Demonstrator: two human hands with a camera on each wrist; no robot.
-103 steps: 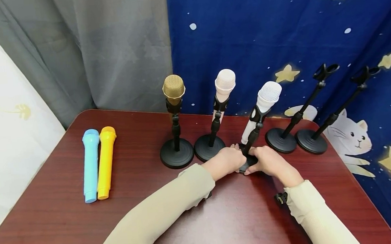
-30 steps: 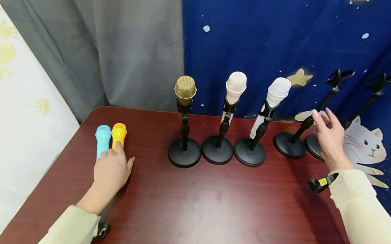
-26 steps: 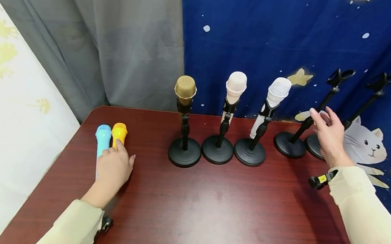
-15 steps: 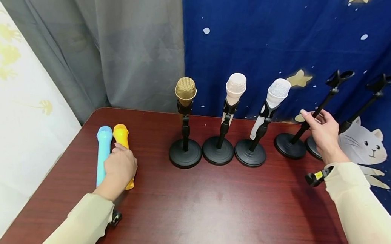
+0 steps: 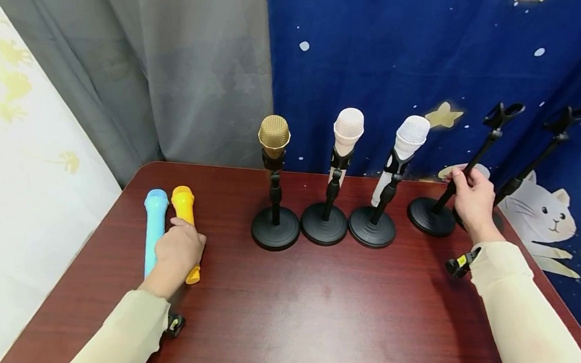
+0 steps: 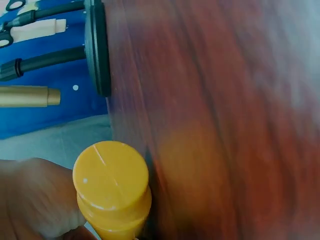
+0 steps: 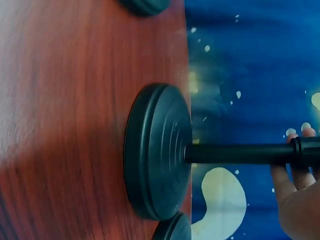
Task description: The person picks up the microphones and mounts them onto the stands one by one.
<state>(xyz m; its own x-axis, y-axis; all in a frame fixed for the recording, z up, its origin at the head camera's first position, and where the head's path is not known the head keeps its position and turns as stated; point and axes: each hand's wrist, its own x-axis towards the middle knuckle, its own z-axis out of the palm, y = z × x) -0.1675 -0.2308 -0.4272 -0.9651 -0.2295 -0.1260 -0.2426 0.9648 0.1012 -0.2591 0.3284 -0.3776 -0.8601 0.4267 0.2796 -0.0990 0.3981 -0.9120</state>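
Both hands have left the third stand (image 5: 372, 227) since the earliest view: the left hand (image 5: 178, 246) is now at the yellow microphone (image 5: 183, 203), which has come a little away from its blue neighbour, and the right hand (image 5: 476, 205) has gone over to the fourth stand (image 5: 429, 218). Along the back of the dark red worktop (image 5: 319, 303) five black stands run in a row. Three are filled, with a gold microphone (image 5: 274, 133), a pale pink microphone (image 5: 349, 127) and a white microphone (image 5: 411, 135); the fourth and the fifth stand (image 5: 532, 164) carry nothing. From here I'd call it three done, two left. The blue microphone (image 5: 154, 225) lies untouched on the left side, the yellow one just beside it; whether that one has lifted at all, I can't tell. The left grip is clamped round the yellow body, the right grip wrapped about the fourth stand's upright.
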